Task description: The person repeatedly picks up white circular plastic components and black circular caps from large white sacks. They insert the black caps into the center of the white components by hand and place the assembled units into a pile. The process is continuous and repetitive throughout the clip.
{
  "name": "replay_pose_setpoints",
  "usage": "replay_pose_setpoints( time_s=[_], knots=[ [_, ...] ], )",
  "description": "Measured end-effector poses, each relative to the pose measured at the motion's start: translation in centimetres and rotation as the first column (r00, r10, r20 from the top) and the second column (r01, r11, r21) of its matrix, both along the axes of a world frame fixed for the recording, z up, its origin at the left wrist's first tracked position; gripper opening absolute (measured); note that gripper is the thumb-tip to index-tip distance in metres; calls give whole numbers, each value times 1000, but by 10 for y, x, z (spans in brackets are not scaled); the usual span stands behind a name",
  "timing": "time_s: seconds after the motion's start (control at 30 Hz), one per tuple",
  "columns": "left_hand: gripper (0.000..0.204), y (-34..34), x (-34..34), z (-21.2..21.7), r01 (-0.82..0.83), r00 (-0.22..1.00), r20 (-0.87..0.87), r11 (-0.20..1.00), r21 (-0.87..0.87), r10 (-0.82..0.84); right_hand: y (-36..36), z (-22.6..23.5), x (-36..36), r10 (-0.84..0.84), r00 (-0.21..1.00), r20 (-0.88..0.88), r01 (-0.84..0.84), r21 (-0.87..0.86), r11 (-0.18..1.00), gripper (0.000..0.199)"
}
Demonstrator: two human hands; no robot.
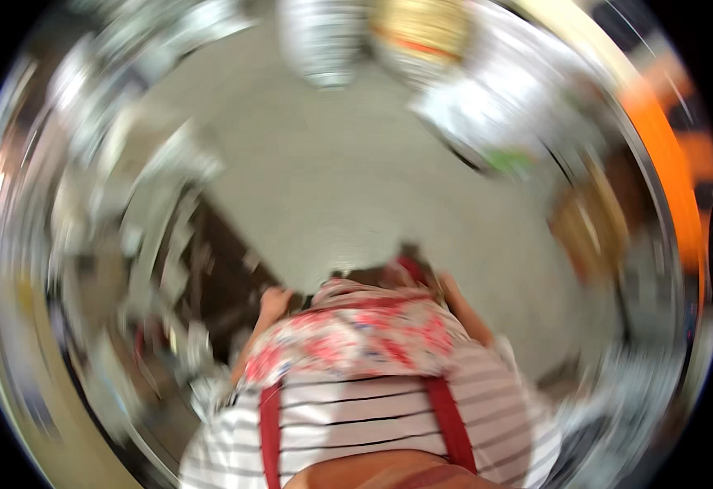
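Nearest, at the lower edge, the person's striped white shirt [373,407] with two red straps [450,424] is filling the view, heavily smeared by motion. Just beyond it, a bundle of floral cloth in pink, red and white [356,338] is lying against the chest, between both forearms. The left hand [273,303] is reaching up at the bundle's left far corner; its fingers are appearing curled, yet blur is preventing a firm reading of how far open it is or whether it is gripping the cloth. The right hand is sitting behind the bundle's right far edge, where only the forearm [464,314] is showing, so its state cannot be told. Farther out, a pale grey floor [356,204] is spreading across the centre. A dark brown patch [222,269] is lying to the left. At the far right, an orange band [673,171] is curving along the rim, and blurred pale shapes are ringing the far edge.
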State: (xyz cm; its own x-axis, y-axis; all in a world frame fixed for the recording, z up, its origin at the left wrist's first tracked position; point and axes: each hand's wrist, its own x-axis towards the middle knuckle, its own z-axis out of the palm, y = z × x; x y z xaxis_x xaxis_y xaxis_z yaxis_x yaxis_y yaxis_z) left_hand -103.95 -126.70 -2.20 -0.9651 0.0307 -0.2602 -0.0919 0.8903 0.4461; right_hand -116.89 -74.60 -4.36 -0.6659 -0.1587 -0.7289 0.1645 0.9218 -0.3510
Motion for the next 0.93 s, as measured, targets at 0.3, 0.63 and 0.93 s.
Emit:
replay_pose_setpoints(
  time_s=[0.3,0.63,0.93],
  knots=[
    [20,30,69,164,-830,281,-67,278,484,957,-94,17,-162,-152,942,299,213,-180,960,33],
    [16,-24,167,218,-772,-131,-8,-97,628,991,-578,321,20,711,478,515,11,-813,582,48],
    [18,-54,174,236,-597,-170,127,-204,776,977,-749,276,137,460,303,835,265,-537,801,73]
  ],
)
